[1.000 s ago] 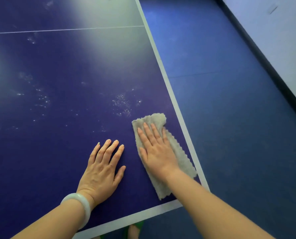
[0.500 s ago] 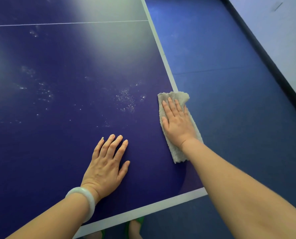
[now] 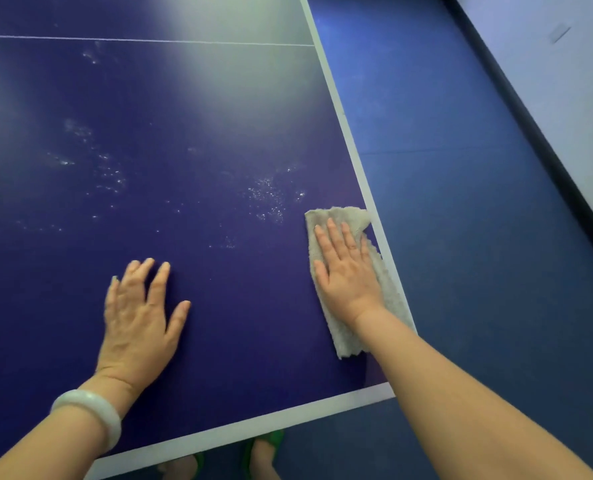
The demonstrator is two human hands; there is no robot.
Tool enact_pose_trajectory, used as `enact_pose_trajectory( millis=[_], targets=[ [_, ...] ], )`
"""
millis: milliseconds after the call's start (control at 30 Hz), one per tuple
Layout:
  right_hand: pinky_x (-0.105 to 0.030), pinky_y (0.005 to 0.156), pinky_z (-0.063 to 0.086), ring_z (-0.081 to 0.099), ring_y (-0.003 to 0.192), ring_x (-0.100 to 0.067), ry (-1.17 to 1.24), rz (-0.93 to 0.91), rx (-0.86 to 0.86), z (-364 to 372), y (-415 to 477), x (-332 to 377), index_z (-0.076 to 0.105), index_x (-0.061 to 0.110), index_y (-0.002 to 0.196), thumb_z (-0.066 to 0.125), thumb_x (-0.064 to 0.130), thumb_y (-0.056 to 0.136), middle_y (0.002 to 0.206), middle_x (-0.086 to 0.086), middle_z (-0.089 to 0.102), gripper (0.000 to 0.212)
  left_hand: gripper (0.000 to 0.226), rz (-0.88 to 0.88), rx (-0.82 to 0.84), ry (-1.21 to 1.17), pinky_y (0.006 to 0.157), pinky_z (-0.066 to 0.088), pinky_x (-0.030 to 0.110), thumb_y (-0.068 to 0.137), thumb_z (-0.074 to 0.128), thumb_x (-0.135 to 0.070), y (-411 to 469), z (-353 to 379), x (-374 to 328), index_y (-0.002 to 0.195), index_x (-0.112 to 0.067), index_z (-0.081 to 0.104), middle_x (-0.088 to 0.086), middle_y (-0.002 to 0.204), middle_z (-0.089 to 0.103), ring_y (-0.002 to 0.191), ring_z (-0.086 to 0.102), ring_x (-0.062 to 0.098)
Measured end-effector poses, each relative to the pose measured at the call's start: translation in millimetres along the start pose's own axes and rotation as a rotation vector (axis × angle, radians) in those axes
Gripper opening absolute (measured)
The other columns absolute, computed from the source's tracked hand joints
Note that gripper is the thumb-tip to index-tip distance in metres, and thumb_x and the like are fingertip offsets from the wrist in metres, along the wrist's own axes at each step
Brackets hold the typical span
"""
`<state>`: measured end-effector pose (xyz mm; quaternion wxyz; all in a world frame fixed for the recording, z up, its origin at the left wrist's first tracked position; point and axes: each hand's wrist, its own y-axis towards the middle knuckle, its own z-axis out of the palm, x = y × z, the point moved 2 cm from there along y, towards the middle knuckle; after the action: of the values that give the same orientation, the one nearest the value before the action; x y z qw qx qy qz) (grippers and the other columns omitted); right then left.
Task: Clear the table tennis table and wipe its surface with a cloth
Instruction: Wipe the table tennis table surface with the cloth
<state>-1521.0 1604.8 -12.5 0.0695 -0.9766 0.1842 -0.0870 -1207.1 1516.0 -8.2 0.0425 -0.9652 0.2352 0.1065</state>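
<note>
— How does the right hand [image 3: 347, 271] lie?

— Palm down on the cloth [image 3: 348, 341], fingers straight and close together, pointing to 12 o'clock, with the thumb lying along the 9 o'clock side. The forearm comes in from 5 o'clock. It presses the cloth flat and does not pinch it.

— And where is the cloth?

— On the table [image 3: 184, 116], at 4 o'clock from the middle of the view. It is a pale, fuzzy strip running from 12 to 6 o'clock under the palm. Its 3 o'clock side overlaps the white side line [image 3: 343, 116] at the table's edge.

— The left hand [image 3: 139, 323]?

— It is palm down on bare tabletop at 7 o'clock, well apart from the cloth. The fingers are spread and the thumb splays toward 2 o'clock. The fingertips are blurred, so whether they touch the surface cannot be told. A pale bangle [image 3: 91, 410] circles the wrist.

— What edges are nearby?

— The white end line [image 3: 253, 427] runs below both wrists at 6 o'clock. It meets the side line at a corner hidden behind the right forearm. Past the side edge, the blue floor [image 3: 461, 237] reaches to a dark skirting strip [image 3: 530, 133] and a pale wall [image 3: 565, 81] at 2 o'clock.

— And open room on the table?

— Broad blue surface stretches toward 10 and 12 o'clock, up to a thin white line [image 3: 149, 39]. White specks [image 3: 267, 199] lie just beside the cloth at its 10 o'clock.
</note>
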Motion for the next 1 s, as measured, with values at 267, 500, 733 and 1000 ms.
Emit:
enact_pose_trajectory(
  millis=[267,500,733,1000],
  targets=[
    [-0.054,0.121,0.007,0.001,0.154,-0.027,0.048,0.107,-0.117,29,-46,107,0.012,0.015,0.158,0.018,0.037,0.1,0.167,-0.009,0.004,0.062,0.071,-0.038,0.058,0.121,0.122,0.01,0.051,0.096,0.023,-0.052,-3,2,13,0.153,-0.011,0.032,0.012,0.157,0.028,0.149,0.019,0.029],
    [-0.047,0.123,-0.011,-0.016,0.152,-0.016,-0.057,-0.015,-0.017,4,68,66,-0.002,0.026,0.159,0.014,0.039,0.103,0.166,0.005,-0.011,0.06,0.07,-0.045,0.042,0.125,0.121,0.014,0.052,0.096,0.026,-0.052,-5,6,18,0.153,-0.013,0.031,0.009,0.158,0.027,0.15,0.019,0.027],
    [-0.047,0.123,-0.004,-0.013,0.153,-0.02,0.028,-0.007,-0.101,13,18,95,0.004,0.021,0.159,0.013,0.04,0.101,0.167,-0.001,-0.006,0.062,0.069,-0.039,0.032,0.115,0.12,0.016,0.052,0.095,0.027,-0.051,-4,5,16,0.152,-0.013,0.033,0.009,0.157,0.03,0.149,0.022,0.028],
    [-0.047,0.123,-0.006,-0.014,0.152,-0.015,-0.032,0.05,-0.016,7,50,66,-0.005,0.025,0.157,-0.002,0.046,0.094,0.167,0.003,-0.008,0.067,0.069,-0.049,0.055,0.139,0.12,0.017,0.052,0.096,0.026,-0.052,-5,4,15,0.154,-0.015,0.029,0.008,0.158,0.027,0.15,0.021,0.027]
  ],
)
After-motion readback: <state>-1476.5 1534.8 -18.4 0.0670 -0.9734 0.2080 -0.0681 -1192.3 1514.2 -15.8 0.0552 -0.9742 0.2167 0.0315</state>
